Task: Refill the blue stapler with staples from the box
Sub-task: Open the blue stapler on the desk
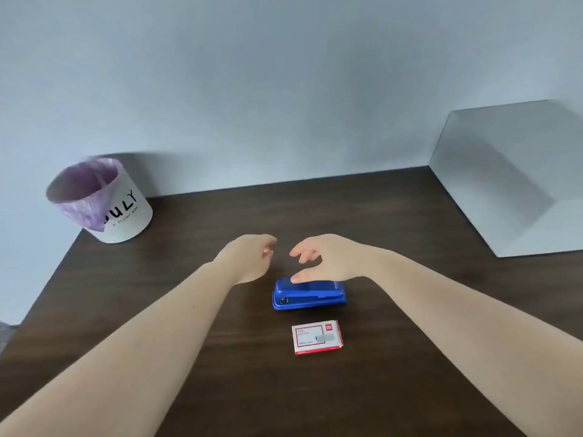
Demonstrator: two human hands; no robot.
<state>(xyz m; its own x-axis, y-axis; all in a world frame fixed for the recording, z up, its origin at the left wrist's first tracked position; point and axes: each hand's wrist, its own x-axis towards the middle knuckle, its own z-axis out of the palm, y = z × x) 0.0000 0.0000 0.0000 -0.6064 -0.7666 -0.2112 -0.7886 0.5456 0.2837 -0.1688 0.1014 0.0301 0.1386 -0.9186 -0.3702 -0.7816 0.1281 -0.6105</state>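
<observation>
The blue stapler (308,294) lies closed on the dark wooden table (410,342), its length running left to right. A small red and white staple box (317,338) lies shut just in front of it. My right hand (325,258) hovers over the stapler's far side with fingers spread and curled, the thumb tip near or on the stapler's top. My left hand (249,258) hangs to the left of the stapler, fingers loosely curled, holding nothing. Both forearms reach in from the lower corners.
A white bin (126,212) with a purple liner stands at the table's far left corner. A pale grey box-like block (511,184) stands at the far right. A plain wall runs behind the table.
</observation>
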